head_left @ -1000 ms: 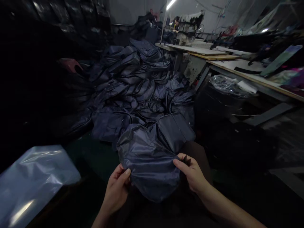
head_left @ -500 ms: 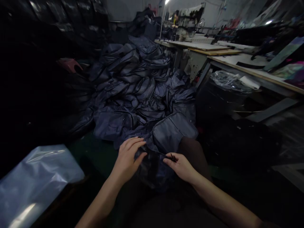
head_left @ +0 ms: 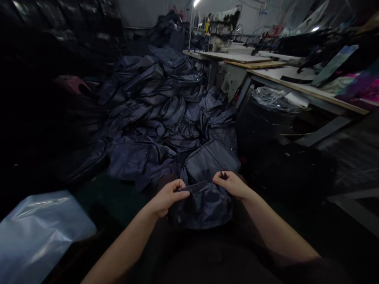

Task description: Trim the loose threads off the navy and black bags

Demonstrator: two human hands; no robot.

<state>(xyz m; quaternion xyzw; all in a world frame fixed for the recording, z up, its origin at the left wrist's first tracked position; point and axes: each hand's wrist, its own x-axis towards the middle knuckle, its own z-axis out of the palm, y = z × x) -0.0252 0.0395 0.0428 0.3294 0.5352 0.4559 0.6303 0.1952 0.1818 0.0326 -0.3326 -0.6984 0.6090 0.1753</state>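
Note:
A dark navy fabric bag [head_left: 204,209] lies over my lap, its upper edge pulled straight between my hands. My left hand [head_left: 168,197] is closed on the left end of that edge, thumb on top. On the right end, my right hand [head_left: 232,184] pinches the edge between thumb and fingers. Two dark pointed tips stick up from the same hand; they look like thread snips [head_left: 223,175], the rest hidden in the palm. Just beyond my hands rests a grey-blue bag panel [head_left: 207,157] with a piped rim.
A big heap of dark bags [head_left: 166,102] fills the floor ahead. At lower left lies a shiny plastic sheet [head_left: 44,228]. Work tables [head_left: 299,75] run along the right, with a clear plastic bag [head_left: 272,98] beneath. A pink stool [head_left: 72,85] stands at left.
My left hand, apart and loosely spread before, has closed on the fabric edge. My right hand has risen slightly, and the bag is now spread out between both hands. The view has shifted right.

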